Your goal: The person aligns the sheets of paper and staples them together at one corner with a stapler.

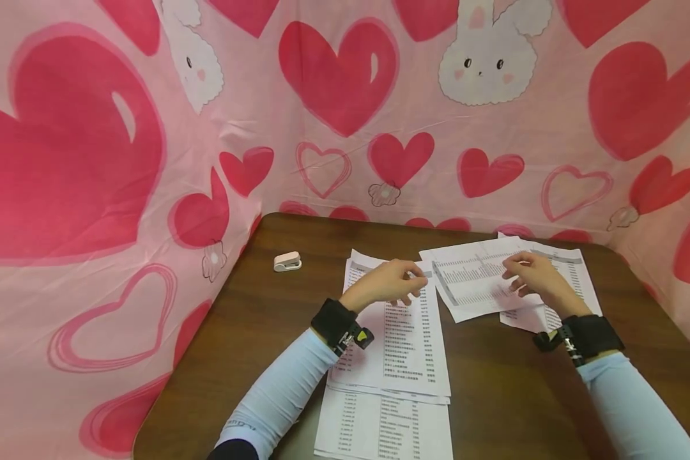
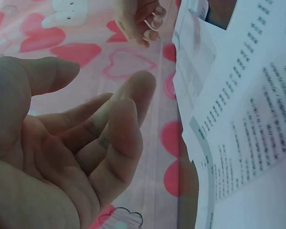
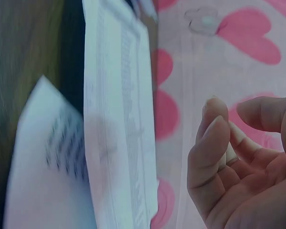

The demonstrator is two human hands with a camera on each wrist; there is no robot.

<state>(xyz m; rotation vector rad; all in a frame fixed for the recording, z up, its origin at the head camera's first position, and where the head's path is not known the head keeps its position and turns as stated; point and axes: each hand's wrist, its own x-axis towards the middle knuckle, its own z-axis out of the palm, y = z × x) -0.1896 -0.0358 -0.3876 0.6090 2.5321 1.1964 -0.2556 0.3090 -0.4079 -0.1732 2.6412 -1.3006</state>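
Observation:
My left hand [image 1: 388,282] hovers over a stack of printed sheets [image 1: 411,351], its fingers loosely bent. In the left wrist view, thumb and fingers stand apart with nothing between them. Over a sheet printed with a table [image 1: 466,300] at the back right is my right hand [image 1: 537,276]. The right wrist view shows a gap between its thumb and loosely curled fingers, and they hold nothing. That sheet lies askew across another printed sheet [image 1: 575,275], partly covering it. More printed pages [image 1: 362,425] stick out below the stack, toward the table's front.
A small white and pale pink stapler [image 1: 287,261] lies at the back left of the brown wooden table [image 1: 224,358]. Pink cloth with hearts and rabbits [image 1: 339,76] hangs around the table's back and sides. Each wrist wears a black strap with a small camera.

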